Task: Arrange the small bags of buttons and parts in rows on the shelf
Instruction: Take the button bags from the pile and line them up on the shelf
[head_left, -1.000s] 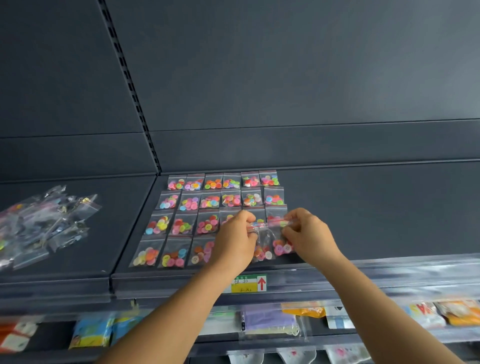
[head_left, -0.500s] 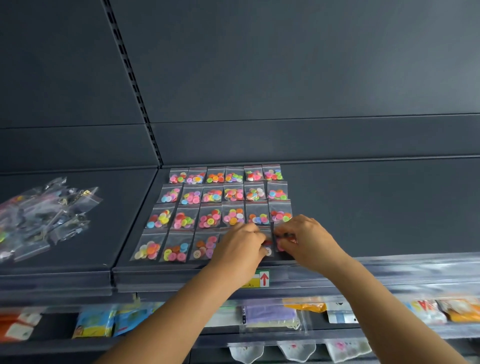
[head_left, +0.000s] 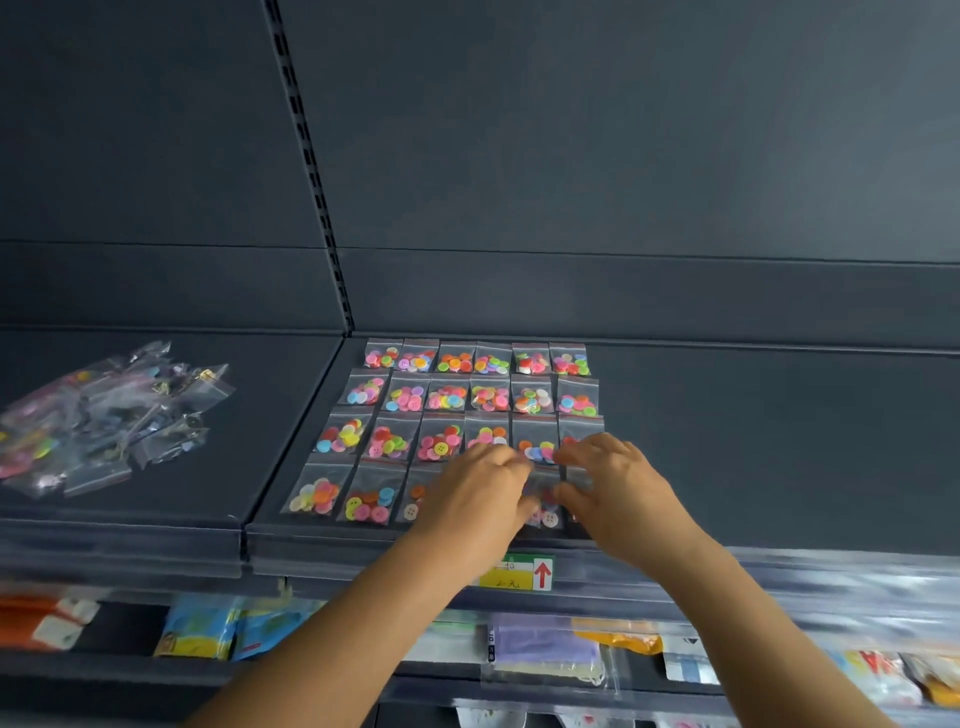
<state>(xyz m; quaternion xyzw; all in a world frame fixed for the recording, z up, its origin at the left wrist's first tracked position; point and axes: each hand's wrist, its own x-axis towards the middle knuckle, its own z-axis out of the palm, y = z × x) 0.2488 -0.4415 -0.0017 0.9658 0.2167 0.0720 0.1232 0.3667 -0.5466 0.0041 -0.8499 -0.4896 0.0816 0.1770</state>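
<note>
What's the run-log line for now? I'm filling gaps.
left hand: on front-row bag | right hand: over bags | loose pile: left shelf

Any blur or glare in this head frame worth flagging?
Head view: motion blur smears both hands, left hand and right hand, and the lower shelf goods; button bags at the back stay sharp; loose bag pile shows plastic glare; wide-angle bending at the edges.

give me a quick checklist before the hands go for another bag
1. Back three rows of clear zip bags of coloured buttons, six each, straight: ok.
2. Front row bag between the hands lying flat: cannot tell, hands cover it.
3. Left hand free: cannot tell.
4. Right hand free: cannot tell.
5. Loose heap of clear bags left to sort: ok.
6. Bare dark shelf rightward: ok.
</note>
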